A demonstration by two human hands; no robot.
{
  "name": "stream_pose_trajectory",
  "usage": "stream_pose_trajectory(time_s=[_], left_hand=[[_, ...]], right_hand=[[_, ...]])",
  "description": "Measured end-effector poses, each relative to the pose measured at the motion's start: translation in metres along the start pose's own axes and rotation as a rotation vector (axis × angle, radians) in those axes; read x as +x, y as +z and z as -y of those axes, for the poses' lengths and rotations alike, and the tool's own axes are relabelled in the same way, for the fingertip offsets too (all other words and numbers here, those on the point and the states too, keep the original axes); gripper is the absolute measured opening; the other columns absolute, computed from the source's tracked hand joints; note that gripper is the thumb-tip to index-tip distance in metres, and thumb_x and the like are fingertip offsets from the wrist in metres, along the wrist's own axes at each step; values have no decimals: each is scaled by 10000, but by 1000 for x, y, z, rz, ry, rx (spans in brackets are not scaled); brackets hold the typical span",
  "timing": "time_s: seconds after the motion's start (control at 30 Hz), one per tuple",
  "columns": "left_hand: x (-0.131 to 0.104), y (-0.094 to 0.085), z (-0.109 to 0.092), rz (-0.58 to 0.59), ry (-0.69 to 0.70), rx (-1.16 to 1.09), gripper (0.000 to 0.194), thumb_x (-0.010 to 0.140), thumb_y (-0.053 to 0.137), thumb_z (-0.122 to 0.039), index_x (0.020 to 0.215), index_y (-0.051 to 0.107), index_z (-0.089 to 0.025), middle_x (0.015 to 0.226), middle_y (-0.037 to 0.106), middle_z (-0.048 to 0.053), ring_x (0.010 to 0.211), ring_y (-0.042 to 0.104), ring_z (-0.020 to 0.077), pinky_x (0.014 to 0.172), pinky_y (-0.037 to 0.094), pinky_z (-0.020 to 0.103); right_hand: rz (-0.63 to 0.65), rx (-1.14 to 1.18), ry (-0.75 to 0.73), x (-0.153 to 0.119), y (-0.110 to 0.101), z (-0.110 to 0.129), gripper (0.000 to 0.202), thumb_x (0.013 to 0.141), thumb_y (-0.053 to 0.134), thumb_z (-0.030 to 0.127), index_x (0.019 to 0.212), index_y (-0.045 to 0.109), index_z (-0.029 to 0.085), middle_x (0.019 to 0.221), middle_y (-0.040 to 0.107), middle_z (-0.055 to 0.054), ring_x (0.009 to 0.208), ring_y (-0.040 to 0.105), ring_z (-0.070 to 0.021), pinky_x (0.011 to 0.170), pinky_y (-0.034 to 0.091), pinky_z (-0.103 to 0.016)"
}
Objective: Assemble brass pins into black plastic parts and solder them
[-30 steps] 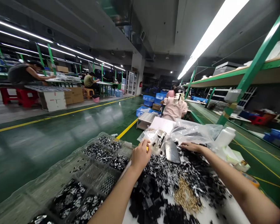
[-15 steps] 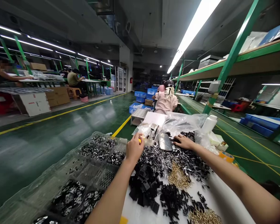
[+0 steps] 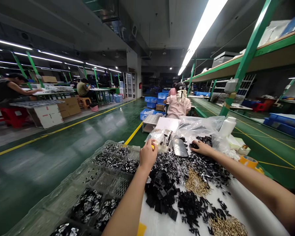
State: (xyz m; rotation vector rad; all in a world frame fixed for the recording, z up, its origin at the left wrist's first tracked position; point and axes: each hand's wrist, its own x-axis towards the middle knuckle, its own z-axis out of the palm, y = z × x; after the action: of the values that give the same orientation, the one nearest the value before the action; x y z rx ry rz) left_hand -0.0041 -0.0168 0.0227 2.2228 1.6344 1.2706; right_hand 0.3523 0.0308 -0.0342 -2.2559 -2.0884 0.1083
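black parts (image 3: 206, 165) lie heaped on the white table (image 3: 238, 200), and i judge i'm picking through them. my right hand (image 3: 202, 148) rests flat with fingers spread on the heap's far edge, beside a dark flat case (image 3: 180, 148). my left hand (image 3: 147, 154) is curled round something yellow (image 3: 152, 147). next calls for pinching one piece free. since a moment ago, my right hand has slid farther out.
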Motion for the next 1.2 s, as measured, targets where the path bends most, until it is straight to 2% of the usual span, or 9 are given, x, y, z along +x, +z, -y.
stream_pose_trajectory(time_s=[0.33,0.6,0.73,0.77,0.83,0.9,0.97,1.07,1.2], left_hand=[[2,-2,0,-18,-14,-25,174,846,450,-232,995,536,-209,947,650,55,676,611,170,599,402,245],[13,-19,-2,-137,-60,-115,154,808,488,-200,950,547,-193,915,647,56,699,613,169,684,442,272],[11,-54,-21,-173,-71,-241,200,861,411,-245,1027,496,-174,1002,623,64,801,618,137,717,478,234],[5,-65,-28,-177,-66,-371,210,856,421,-253,1034,494,-170,1022,614,69,828,617,140,709,489,231],[-13,-81,-39,-111,-7,-515,207,843,454,-274,1020,524,-192,1052,602,58,931,597,158,762,495,245],[-39,-86,-44,-35,24,-458,229,834,483,-289,1044,545,-222,1092,585,49,1043,547,179,900,444,296],[-67,-78,-41,52,0,-339,296,837,487,-309,1119,518,-225,1183,527,71,1148,473,207,1015,347,365],[-101,-50,-26,167,-172,-246,416,857,435,-320,1231,423,-139,1316,392,162,1265,338,257,1062,264,443],[-124,-24,-16,291,-254,-241,510,888,351,-374,1318,327,-101,1377,326,164,1319,244,249,1101,187,426]], right_hand=[[-50,182,36,6,-13,-5,270,874,517,345,1051,557,145,1030,579,-56,890,572,-174,782,481,-371],[-181,430,51,-27,-65,9,274,879,509,342,1056,539,134,969,585,-51,805,582,-147,702,502,-328],[-166,599,-29,-65,-84,35,343,876,463,396,1115,486,151,894,600,-67,669,583,-138,552,489,-270],[-151,635,-64,-77,-85,45,366,862,466,421,1121,479,163,874,606,-69,638,581,-143,514,477,-267],[-97,687,-162,-101,-84,71,401,827,495,467,1119,484,192,832,614,-59,587,575,-148,465,454,-267],[-37,711,-282,-123,-80,102,404,795,535,485,1098,509,220,818,621,-43,570,575,-147,470,454,-274],[-21,711,-393,-139,-72,133,367,771,576,464,1057,534,237,903,624,-35,671,594,-155,566,480,-285],[-54,685,-509,-149,-59,171,299,752,621,363,1008,548,228,1026,603,-26,898,572,-176,781,458,-308],[-103,603,-552,-150,-42,197,261,768,601,310,1003,548,211,1004,584,-41,906,551,-185,797,432,-319]])
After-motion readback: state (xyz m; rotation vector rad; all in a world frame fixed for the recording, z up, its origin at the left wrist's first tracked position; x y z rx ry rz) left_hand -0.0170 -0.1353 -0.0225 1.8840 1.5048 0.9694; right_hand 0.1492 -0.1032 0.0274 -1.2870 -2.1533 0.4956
